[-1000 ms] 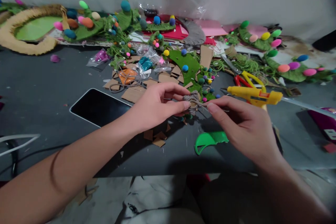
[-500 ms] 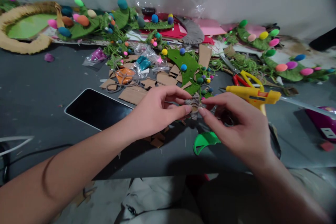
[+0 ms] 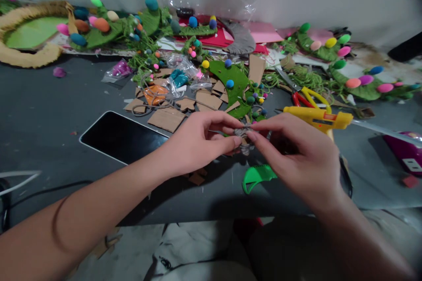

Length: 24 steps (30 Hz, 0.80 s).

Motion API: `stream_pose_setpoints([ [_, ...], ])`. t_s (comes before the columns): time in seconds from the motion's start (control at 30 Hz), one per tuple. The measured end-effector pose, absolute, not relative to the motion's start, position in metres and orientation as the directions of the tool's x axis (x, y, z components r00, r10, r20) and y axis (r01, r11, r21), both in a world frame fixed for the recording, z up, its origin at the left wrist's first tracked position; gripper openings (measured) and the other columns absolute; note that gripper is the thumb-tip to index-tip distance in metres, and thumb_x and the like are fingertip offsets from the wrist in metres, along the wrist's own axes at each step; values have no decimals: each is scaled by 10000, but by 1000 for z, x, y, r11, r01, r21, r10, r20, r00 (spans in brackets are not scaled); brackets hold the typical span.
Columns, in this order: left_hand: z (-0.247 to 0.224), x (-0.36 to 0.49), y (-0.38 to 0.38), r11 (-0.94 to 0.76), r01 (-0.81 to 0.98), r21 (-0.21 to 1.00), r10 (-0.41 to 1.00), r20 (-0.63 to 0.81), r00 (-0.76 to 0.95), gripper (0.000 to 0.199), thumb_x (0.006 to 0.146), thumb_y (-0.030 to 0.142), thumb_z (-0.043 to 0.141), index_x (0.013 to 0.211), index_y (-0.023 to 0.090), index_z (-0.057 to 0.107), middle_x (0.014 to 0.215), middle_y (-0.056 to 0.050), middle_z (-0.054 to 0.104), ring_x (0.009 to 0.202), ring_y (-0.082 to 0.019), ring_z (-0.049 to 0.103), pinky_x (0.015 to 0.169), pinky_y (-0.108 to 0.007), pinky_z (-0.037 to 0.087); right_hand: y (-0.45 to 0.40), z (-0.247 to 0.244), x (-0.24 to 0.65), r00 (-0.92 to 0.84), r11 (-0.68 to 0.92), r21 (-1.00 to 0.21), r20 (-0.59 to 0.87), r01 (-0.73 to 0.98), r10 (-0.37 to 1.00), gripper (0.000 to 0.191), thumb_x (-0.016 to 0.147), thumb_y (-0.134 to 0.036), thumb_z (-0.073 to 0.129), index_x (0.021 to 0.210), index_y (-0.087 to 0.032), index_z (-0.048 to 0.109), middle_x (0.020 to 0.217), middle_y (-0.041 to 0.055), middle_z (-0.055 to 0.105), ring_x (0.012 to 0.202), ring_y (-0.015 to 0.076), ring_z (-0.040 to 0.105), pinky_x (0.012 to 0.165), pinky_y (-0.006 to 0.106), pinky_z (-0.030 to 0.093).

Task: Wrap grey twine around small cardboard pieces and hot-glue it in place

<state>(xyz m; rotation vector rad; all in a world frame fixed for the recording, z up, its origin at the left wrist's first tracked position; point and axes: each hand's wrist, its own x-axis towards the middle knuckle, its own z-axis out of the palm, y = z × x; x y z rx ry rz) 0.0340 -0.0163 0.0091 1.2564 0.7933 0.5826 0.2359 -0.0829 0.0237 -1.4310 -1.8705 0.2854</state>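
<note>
Between my two hands is a small cardboard piece wrapped in grey yarn (image 3: pixel 245 141), with some brown card showing in its middle. My left hand (image 3: pixel 201 142) pinches its left side with thumb and fingers. On the other side, my right hand (image 3: pixel 296 153) pinches it between thumb and forefinger; its other fingers curl partly out of sight. Just beyond the piece lies a green crescent shape (image 3: pixel 234 85) with coloured balls. A green plastic cutter-like tool (image 3: pixel 259 178) lies below my right hand, and a yellow glue gun (image 3: pixel 316 118) is just past it.
A black-screened phone (image 3: pixel 123 137) lies left of my hands. Cardboard scraps (image 3: pixel 166 118) and small plastic bags (image 3: pixel 180 78) litter the middle. Scissors (image 3: pixel 308 99) lie behind the glue gun. Green decorated crescents and a tan ring (image 3: pixel 31 59) line the back. A purple box (image 3: pixel 404 151) stands right.
The yarn-wrapped piece has turned slightly between my fingertips, and my right thumb and forefinger have shifted a little to the left over it. Both hands keep their pinch.
</note>
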Motion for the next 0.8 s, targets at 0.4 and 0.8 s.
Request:
stream_pose_setpoints([
  [0.4,12,35,-17,292,31,956,747,-248,617,218,867,268,804,1062,183,757,895,-9,774,785,-124,754,761,-233,632,-81,28,244,-185,380,-572,369,727,911,111,929,-242,718,1039,-241,728,946,19,693,707,122,599,586,285,452],
  [0.8,13,34,-17,231,81,970,747,-230,624,241,863,298,795,1076,189,769,901,-36,775,797,-164,756,766,-279,627,-79,32,242,-192,377,-611,348,696,918,74,940,-218,693,985,-261,733,933,29,698,817,175,671,698,336,514],
])
